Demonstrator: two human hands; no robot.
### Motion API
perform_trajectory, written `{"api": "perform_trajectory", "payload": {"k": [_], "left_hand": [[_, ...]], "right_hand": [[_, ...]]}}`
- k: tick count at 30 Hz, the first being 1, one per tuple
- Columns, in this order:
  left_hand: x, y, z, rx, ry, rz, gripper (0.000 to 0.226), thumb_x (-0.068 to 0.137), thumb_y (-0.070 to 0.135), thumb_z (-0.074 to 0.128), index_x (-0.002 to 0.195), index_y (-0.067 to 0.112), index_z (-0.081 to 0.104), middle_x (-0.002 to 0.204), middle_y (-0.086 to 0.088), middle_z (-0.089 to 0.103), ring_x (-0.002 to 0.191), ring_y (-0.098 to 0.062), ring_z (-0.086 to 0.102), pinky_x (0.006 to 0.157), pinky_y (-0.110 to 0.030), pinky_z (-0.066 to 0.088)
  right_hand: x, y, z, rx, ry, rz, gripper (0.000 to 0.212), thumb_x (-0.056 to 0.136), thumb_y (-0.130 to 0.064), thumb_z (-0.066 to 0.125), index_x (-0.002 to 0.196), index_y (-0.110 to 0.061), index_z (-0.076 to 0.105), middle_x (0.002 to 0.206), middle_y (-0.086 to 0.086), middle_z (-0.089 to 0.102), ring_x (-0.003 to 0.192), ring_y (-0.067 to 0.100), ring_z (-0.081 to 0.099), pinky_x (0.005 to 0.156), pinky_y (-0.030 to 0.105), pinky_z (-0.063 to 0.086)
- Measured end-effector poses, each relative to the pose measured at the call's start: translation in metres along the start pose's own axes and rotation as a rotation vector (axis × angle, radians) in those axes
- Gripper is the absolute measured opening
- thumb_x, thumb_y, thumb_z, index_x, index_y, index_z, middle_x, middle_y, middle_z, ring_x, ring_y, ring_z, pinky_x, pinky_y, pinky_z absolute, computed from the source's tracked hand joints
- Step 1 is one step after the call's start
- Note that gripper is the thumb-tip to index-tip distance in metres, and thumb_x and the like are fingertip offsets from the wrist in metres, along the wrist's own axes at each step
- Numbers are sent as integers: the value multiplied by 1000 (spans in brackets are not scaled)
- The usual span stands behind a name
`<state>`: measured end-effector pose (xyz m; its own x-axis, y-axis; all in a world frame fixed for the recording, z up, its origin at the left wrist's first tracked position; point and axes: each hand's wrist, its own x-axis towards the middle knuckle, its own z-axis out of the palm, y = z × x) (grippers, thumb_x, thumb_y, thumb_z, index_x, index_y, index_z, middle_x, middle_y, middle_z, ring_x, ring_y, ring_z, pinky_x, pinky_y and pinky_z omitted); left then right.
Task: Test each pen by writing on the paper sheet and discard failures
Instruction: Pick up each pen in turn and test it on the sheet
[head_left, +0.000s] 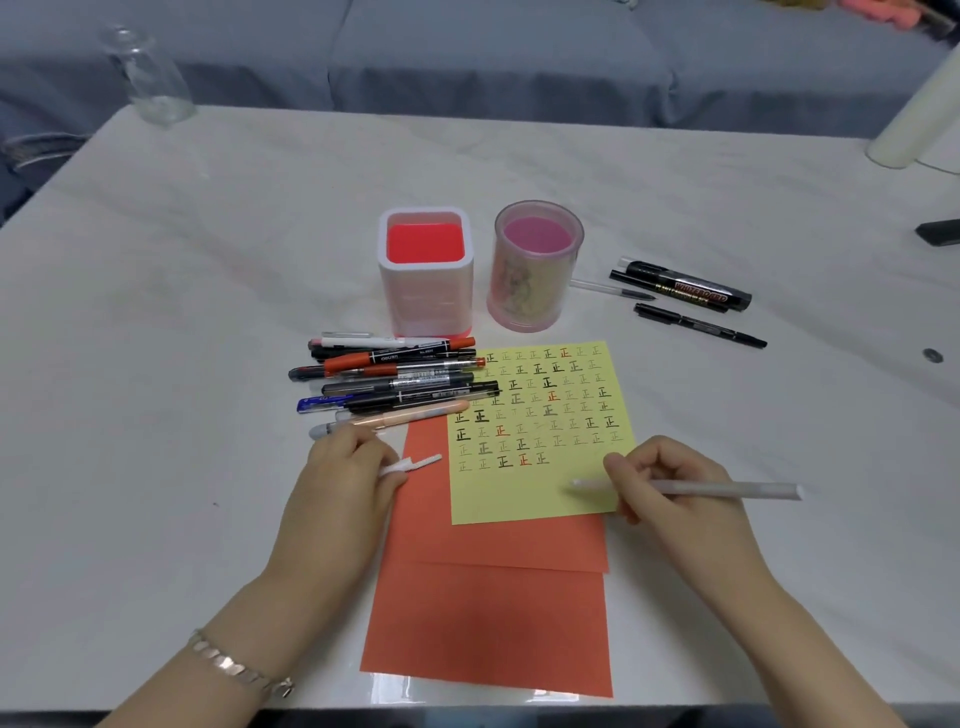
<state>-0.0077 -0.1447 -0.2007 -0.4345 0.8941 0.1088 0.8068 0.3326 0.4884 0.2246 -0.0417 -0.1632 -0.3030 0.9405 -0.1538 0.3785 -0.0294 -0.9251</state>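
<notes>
A yellow paper sheet covered with rows of small written characters lies on orange paper. My right hand grips a white pen, its tip hovering over the sheet's bare lower right area. My left hand rests at the sheet's left edge and pinches a white pen cap. A pile of several pens lies just left of the sheet's top. Further right, a black whiteboard marker and two or three thin pens lie apart on the table.
A square white holder with a red inside and a round pink holder stand behind the sheet. A clear glass bottle stands at the far left corner, a white cylinder at the far right. A dark object lies at the right edge.
</notes>
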Motion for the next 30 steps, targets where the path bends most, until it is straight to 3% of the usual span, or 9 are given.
{"api": "perform_trajectory", "payload": {"k": [2, 6, 8, 10, 12, 18, 26, 28, 30], "left_hand": [[-1, 7, -6, -85, -4, -44, 9, 85, 15, 65, 82, 21, 59, 88, 4, 59, 84, -18, 52, 69, -24, 36], [-3, 34, -18, -606, -27, -223, 15, 84, 16, 64, 79, 29, 59, 77, 7, 63, 70, -3, 56, 63, -8, 42], [-4, 43, -24, -697, -18, -209, 20, 82, 12, 66, 77, 30, 61, 75, 6, 63, 67, -5, 55, 61, -9, 42], [-5, 49, -28, -723, -23, -185, 21, 82, 11, 67, 77, 30, 62, 78, 10, 63, 68, -3, 53, 60, -10, 41], [-6, 53, -32, -738, -26, -160, 21, 81, 12, 67, 78, 31, 62, 81, 10, 63, 70, -8, 54, 61, -13, 42], [-9, 58, -34, -733, -41, -133, 20, 81, 12, 68, 75, 31, 63, 82, 8, 63, 77, -17, 55, 62, -14, 43], [-11, 65, -39, -680, -67, -90, 18, 80, 15, 68, 78, 32, 63, 87, 14, 62, 80, -5, 55, 68, -8, 41], [-11, 67, -40, -654, -65, -51, 22, 80, 14, 67, 77, 35, 60, 92, 18, 60, 82, -1, 54, 70, -6, 40], [-11, 70, -40, -647, -75, -6, 27, 80, 14, 68, 76, 38, 58, 92, 21, 59, 81, 1, 54, 70, -5, 39]], "right_hand": [[-1, -3, 3, 37, -12, -7, 21, 81, -14, 68, 62, -11, 59, 53, 6, 58, 51, 10, 52, 54, 18, 42], [-4, -17, 11, 229, -40, -56, 14, 80, -6, 68, 67, -11, 66, 58, 3, 67, 56, 9, 63, 58, 13, 49], [-6, -24, 14, 367, -81, -63, 15, 78, -28, 70, 69, -16, 73, 67, 8, 71, 64, 16, 69, 64, 17, 53], [-8, -27, 16, 460, -120, -80, 43, 68, -62, 65, 77, -22, 76, 73, 11, 73, 70, 24, 70, 70, 23, 55], [-9, -30, 18, 519, -107, -94, 59, 61, -75, 60, 78, -21, 76, 71, 12, 72, 70, 25, 70, 71, 25, 55], [-13, -37, 19, 560, -114, -109, 57, 63, -73, 59, 71, -19, 76, 60, 10, 69, 60, 21, 66, 67, 20, 52], [-14, -37, 19, 458, -115, -96, 61, 63, -75, 56, 72, -19, 76, 63, 11, 70, 62, 19, 67, 66, 17, 51], [-15, -39, 19, 433, -111, -77, 57, 69, -73, 53, 71, -20, 76, 61, 9, 70, 63, 17, 67, 67, 16, 51], [-16, -42, 21, 398, -107, -32, 49, 82, -57, 46, 65, -21, 75, 53, 5, 65, 56, 9, 62, 60, 11, 47]]}}
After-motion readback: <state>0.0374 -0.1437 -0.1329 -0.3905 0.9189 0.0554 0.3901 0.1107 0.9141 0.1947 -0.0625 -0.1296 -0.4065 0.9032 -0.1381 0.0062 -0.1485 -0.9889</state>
